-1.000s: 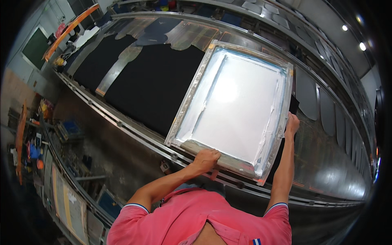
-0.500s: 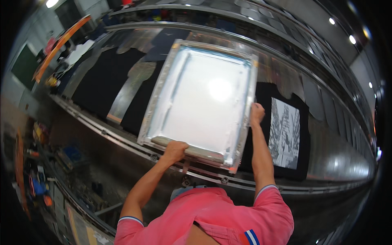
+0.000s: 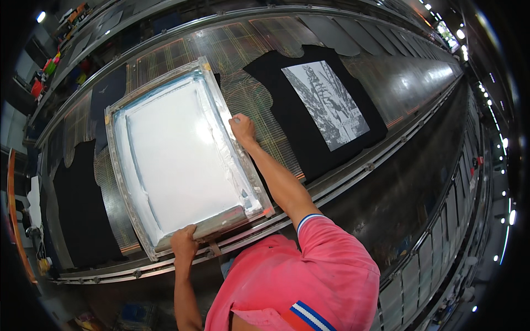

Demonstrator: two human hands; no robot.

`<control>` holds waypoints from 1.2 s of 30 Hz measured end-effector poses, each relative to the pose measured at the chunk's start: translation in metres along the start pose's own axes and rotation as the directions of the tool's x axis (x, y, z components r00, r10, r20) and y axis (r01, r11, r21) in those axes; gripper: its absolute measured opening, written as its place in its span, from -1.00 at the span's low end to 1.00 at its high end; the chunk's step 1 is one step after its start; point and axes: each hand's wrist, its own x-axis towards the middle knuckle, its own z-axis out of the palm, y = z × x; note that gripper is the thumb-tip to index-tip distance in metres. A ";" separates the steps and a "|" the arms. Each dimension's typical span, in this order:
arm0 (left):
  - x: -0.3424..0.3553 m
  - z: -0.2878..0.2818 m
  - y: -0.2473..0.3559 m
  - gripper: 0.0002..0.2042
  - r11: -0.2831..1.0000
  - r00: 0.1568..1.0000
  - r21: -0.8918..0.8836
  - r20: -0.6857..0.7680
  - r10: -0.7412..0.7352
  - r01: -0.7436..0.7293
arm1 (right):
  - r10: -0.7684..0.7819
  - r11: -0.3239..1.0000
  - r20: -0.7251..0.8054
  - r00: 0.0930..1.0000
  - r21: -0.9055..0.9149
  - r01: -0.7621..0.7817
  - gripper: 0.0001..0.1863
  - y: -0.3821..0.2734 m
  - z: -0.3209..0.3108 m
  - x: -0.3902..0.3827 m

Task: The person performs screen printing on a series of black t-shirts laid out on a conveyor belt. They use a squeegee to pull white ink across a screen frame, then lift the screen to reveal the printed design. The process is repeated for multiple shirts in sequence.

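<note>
A screen-printing frame [image 3: 122, 205] with white ink spread over its mesh lies tilted across the long table, covering most of a black shirt. My left hand [image 3: 184, 241] is closed on its near edge, beside a grey-green squeegee [image 3: 218, 222] that rests inside the near end. On the right side rail, my right hand [image 3: 243, 129] is closed around the frame's edge. To the right a black shirt [image 3: 281, 129] bears a grey-and-white printed picture [image 3: 327, 105]. Another black shirt [image 3: 83, 204] lies flat left of the frame. Whether the frame touches the cloth under it is hidden.
A metal rail [image 3: 138, 272] with several knobs runs along the table's near edge. Farther right, grey shirt-shaped boards [image 3: 353, 36] line the table. An orange bar [image 3: 13, 198] stands at the far left. Parallel tables lie beyond and behind.
The frame has shifted left along the table, off the printed shirt and over the neighbouring one. Both hands have stayed on it. My view has turned, showing more of the right side.
</note>
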 end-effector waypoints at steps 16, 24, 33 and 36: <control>-0.013 0.022 0.076 -0.77 0.995 0.999 -0.093 0.039 0.022 -0.018 | -0.024 0.966 -0.075 0.997 -0.258 0.004 -0.68 0.048 -0.061 0.011; 0.134 -0.009 0.052 -0.84 0.998 0.998 -0.031 0.040 -0.056 0.057 | -0.381 0.820 0.283 0.880 -0.336 0.463 -0.54 0.021 -0.087 -0.002; 0.287 -0.083 0.030 -0.76 0.996 1.000 0.089 -0.021 -0.013 0.015 | -0.428 0.366 0.622 0.656 -0.544 0.755 -0.85 -0.093 -0.084 0.011; 0.320 -0.122 -0.014 -0.74 0.967 0.997 0.244 -0.046 -0.057 0.067 | -0.565 0.291 0.558 0.608 -0.554 0.780 -0.85 -0.116 -0.074 0.054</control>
